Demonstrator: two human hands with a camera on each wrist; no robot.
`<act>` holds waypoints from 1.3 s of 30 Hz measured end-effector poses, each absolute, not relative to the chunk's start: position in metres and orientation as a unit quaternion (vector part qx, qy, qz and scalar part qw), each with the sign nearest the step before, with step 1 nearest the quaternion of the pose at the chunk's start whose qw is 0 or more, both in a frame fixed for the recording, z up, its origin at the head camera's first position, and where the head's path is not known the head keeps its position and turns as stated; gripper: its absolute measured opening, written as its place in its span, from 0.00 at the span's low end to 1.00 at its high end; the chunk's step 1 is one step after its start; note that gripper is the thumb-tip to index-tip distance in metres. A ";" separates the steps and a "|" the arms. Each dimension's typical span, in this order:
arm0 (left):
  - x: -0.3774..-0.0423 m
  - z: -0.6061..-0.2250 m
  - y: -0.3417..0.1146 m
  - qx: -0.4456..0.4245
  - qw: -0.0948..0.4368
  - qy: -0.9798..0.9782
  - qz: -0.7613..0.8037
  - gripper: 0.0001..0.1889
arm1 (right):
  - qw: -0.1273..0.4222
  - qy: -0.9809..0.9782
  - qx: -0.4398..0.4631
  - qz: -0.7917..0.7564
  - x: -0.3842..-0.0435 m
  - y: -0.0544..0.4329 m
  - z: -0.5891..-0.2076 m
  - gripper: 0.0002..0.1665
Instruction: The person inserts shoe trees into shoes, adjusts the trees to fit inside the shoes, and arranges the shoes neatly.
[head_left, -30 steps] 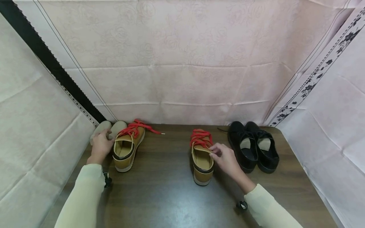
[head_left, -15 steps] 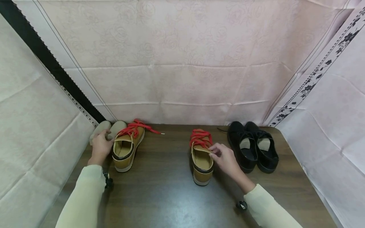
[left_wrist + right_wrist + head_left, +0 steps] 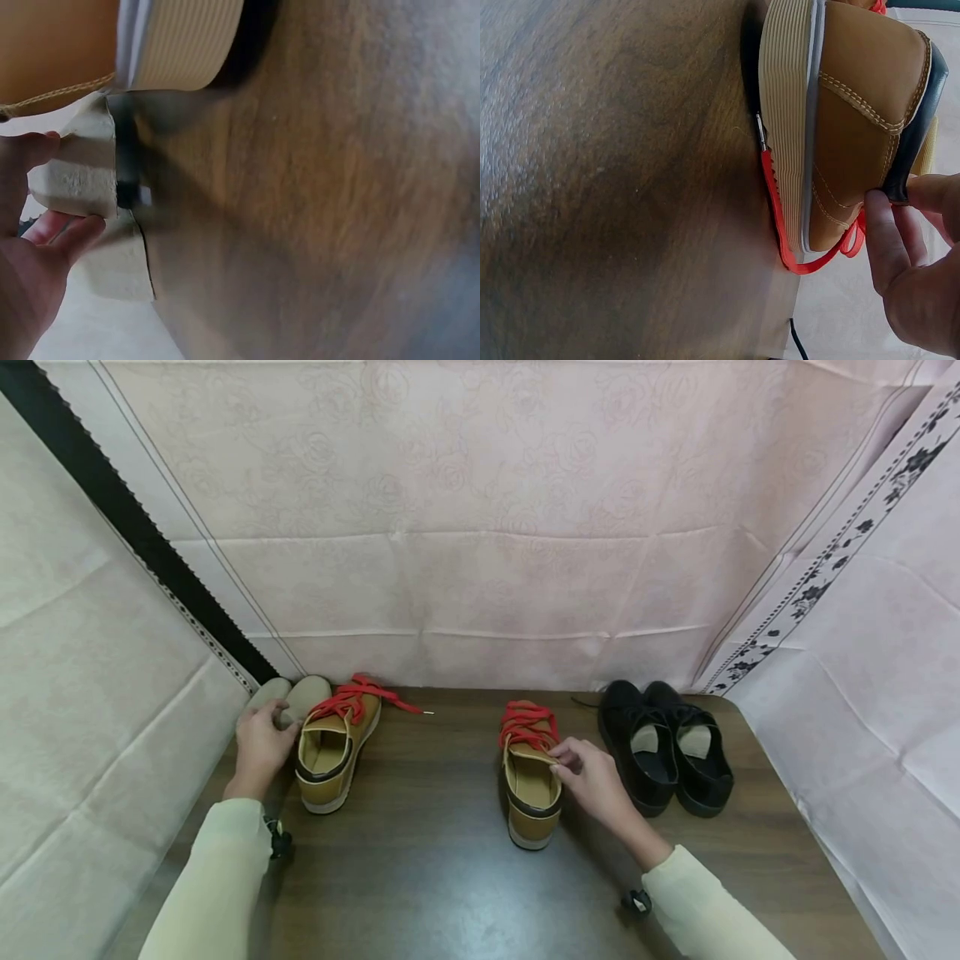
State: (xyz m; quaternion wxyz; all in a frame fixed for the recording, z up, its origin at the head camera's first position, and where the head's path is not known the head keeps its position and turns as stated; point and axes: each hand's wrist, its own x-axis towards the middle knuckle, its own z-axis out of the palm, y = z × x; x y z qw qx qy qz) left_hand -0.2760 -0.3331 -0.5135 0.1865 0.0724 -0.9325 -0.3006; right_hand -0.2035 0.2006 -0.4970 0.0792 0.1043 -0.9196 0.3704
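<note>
In the head view my left hand point(image 3: 262, 743) is at two pale rounded moulded-pulp shoe inserts at the far left. Its thumb and fingers pinch one pulp insert point(image 3: 79, 169) in the left wrist view; the second pulp insert point(image 3: 116, 262) sits just beside it. A tan shoe with red laces point(image 3: 327, 760) stands right next to that hand. Nearer the middle, my right hand point(image 3: 592, 777) pinches the collar edge of the matching tan shoe point(image 3: 534, 822). The right wrist view shows fingertips on the dark collar padding point(image 3: 922, 112) of this shoe, its sole on the wooden surface.
A pair of black lace-up shoes point(image 3: 663, 760) stands right of my right hand. A pale patterned cloth point(image 3: 480, 568) rises behind the wooden surface point(image 3: 420, 860), with white cloth on both sides. One red lace end lies loose on the wood.
My left hand and forearm have shifted slightly to the left, and the nearer pulp insert has moved a little left with them. The right hand and its shoe look unchanged.
</note>
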 end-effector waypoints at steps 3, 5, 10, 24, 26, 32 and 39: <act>-0.273 -0.509 -0.332 0.076 0.181 -0.934 -0.297 0.20 | 0.078 -0.920 0.105 0.370 -0.204 0.201 -0.498 0.09; -0.270 -0.506 -0.332 0.079 0.177 -0.936 -0.293 0.21 | 0.078 -0.919 0.106 0.372 -0.204 0.201 -0.498 0.09; -0.264 -0.502 -0.332 0.077 0.176 -0.938 -0.290 0.21 | 0.080 -0.919 0.109 0.371 -0.205 0.201 -0.498 0.09; -0.253 -0.484 -0.322 0.059 0.218 -0.931 -0.285 0.21 | 0.081 -0.920 0.112 0.367 -0.206 0.203 -0.498 0.09; -0.251 -0.479 -0.319 0.061 0.226 -0.930 -0.283 0.21 | 0.082 -0.920 0.112 0.367 -0.207 0.203 -0.498 0.09; -0.244 -0.466 -0.313 0.056 0.257 -0.924 -0.280 0.21 | 0.082 -0.919 0.115 0.369 -0.207 0.203 -0.499 0.09; -0.238 -0.459 -0.311 0.038 0.296 -0.912 -0.283 0.21 | 0.080 -0.919 0.110 0.369 -0.207 0.203 -0.499 0.09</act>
